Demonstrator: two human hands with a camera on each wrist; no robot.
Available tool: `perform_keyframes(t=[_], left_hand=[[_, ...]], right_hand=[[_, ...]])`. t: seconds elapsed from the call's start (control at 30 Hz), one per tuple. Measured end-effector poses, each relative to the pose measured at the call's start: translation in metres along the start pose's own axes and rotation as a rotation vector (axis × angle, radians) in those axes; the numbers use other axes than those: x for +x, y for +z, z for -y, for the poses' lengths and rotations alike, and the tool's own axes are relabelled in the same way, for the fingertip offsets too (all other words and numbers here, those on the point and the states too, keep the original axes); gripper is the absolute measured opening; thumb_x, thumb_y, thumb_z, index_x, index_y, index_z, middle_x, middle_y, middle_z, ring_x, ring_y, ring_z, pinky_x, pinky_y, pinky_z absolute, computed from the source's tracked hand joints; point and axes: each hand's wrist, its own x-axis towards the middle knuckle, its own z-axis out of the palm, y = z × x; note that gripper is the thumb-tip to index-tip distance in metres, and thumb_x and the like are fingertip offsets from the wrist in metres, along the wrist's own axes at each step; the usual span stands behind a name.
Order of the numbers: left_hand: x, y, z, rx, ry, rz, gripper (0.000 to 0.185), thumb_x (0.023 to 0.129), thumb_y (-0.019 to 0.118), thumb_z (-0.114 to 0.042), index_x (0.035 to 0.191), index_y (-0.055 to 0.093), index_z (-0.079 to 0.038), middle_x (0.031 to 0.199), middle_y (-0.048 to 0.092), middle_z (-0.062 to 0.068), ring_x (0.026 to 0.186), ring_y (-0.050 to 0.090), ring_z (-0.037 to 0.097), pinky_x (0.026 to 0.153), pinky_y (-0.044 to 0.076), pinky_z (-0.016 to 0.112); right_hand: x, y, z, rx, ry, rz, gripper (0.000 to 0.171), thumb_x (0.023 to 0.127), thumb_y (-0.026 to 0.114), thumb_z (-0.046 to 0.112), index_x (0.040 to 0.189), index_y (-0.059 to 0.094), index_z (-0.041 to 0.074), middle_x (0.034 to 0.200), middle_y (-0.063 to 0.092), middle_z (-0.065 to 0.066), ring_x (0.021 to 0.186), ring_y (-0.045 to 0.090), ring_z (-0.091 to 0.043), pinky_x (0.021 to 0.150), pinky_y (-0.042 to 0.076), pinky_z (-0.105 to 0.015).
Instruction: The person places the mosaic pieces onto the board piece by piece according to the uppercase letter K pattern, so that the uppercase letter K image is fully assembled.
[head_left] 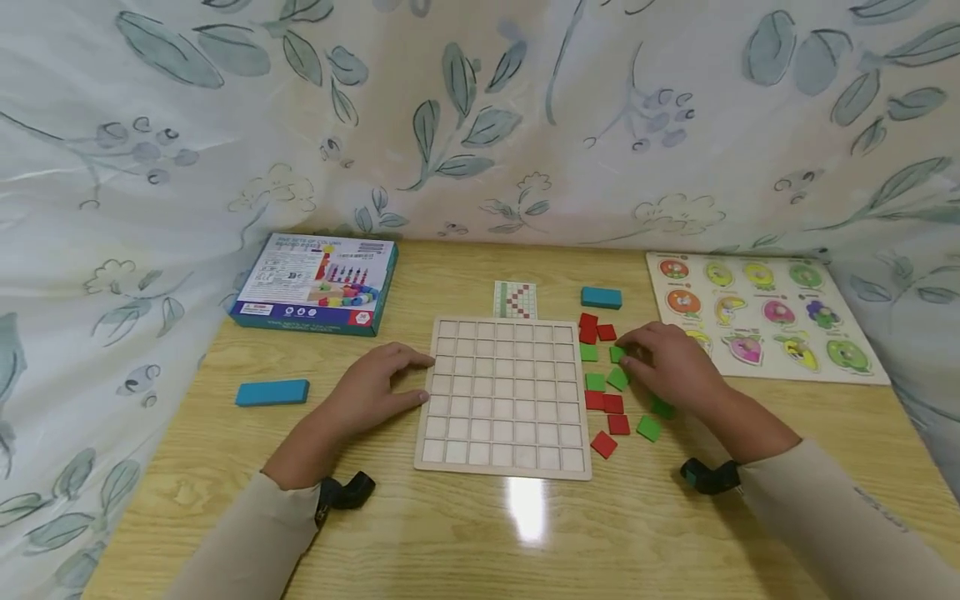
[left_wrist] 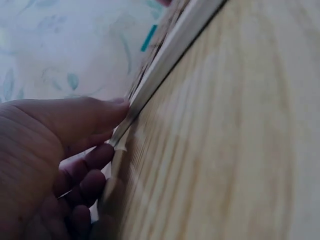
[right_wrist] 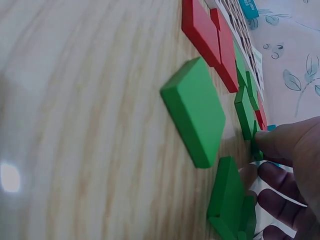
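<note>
A pale wooden grid board (head_left: 502, 392) with empty square cells lies flat in the middle of the table. My left hand (head_left: 420, 379) rests against its left edge. In the left wrist view the thumb (left_wrist: 107, 112) presses on the board's rim (left_wrist: 165, 55), and the other fingers lie loosely beside it. Loose red tiles (head_left: 597, 327) and green tiles (head_left: 648, 428) lie scattered to the right of the board. My right hand (head_left: 626, 350) reaches in among them. In the right wrist view the thumb and fingers (right_wrist: 280, 175) pinch the edge of a small green tile (right_wrist: 255, 145). Another green tile (right_wrist: 195, 110) and red tiles (right_wrist: 205, 32) lie close by.
A pattern card (head_left: 515, 300) lies behind the board, with a blue block (head_left: 601, 297) beside it. A second blue block (head_left: 272, 392) lies at the left. The toy's box (head_left: 315, 283) sits at the back left and a fruit peg puzzle (head_left: 765, 312) at the back right. Leaf-print cloth surrounds the table.
</note>
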Motion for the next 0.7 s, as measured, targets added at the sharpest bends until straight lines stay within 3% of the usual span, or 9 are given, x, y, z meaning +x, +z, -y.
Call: perform_keyframes(t=[0.17,0.4,0.7], left_hand=[[-0.0003,0.0035,0.0077,-0.045,0.003,-0.028,0.048,0.094,0.085,-0.029,0.140,0.071,-0.021,0.139,0.065,0.004,0.120,0.060,0.025,0.103,0.048,0.052],[0.0005,0.0055,0.0061,-0.053,0.019,-0.041,0.046,0.093,0.085,-0.027,0.136,0.074,-0.020,0.137,0.067,0.005,0.128,0.060,0.029,0.107,0.046,0.055],[-0.0009,0.0072,0.0060,-0.060,0.028,-0.061,0.045,0.092,0.086,-0.027,0.135,0.075,-0.019,0.136,0.068,0.004,0.131,0.059,0.029,0.111,0.044,0.055]], right_hand=[[0.0022,0.0002,0.0030,0.023,0.015,0.003,0.024,0.098,0.077,0.014,0.120,0.074,0.003,0.114,0.071,-0.015,0.102,0.060,-0.034,0.092,0.050,-0.055],[0.0034,-0.0004,0.0031,0.066,0.016,-0.005,0.019,0.097,0.078,0.011,0.114,0.072,0.004,0.112,0.073,-0.015,0.100,0.063,-0.033,0.091,0.052,-0.055],[0.0088,-0.0017,0.0011,0.117,0.006,-0.014,0.007,0.102,0.074,0.012,0.109,0.073,0.010,0.098,0.074,-0.003,0.089,0.065,-0.023,0.081,0.054,-0.045]])
